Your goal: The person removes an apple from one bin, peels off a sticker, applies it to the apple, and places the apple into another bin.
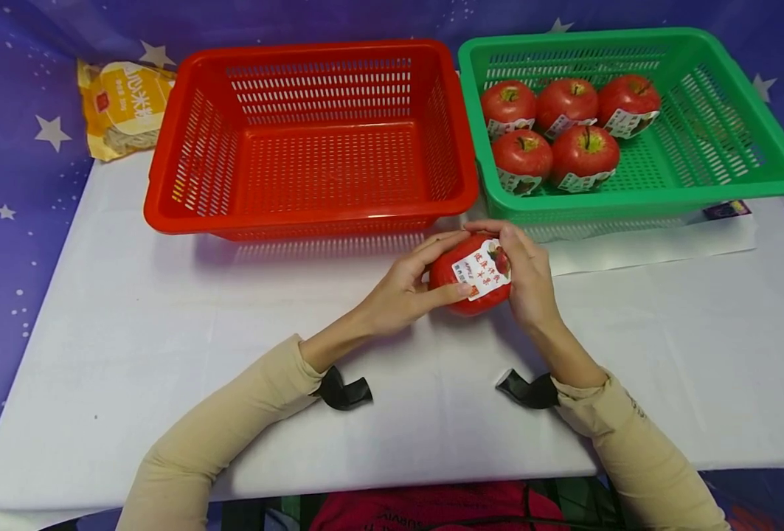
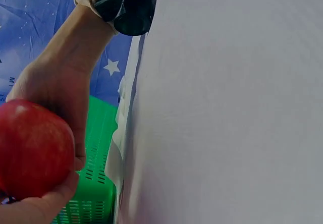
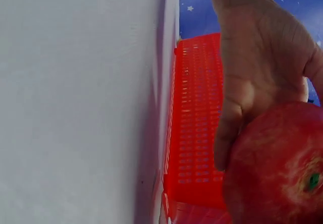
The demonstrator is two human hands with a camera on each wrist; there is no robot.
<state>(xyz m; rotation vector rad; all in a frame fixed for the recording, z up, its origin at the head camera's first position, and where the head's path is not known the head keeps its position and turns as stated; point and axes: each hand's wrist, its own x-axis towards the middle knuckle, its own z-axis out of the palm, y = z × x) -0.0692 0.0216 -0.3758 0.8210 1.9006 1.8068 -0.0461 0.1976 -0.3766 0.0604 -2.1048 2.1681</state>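
You hold one apple [image 1: 471,276] in both hands, low over the desk [image 1: 166,354].
Your left hand [image 1: 401,291] and right hand [image 1: 531,276] curl around its sides, just before the red basket [image 1: 186,140] and green basket [image 1: 763,147], which holds five apples [image 1: 567,103].

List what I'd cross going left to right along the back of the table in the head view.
Yellow snack bag → red basket, nothing in it → green basket holding five labelled apples.
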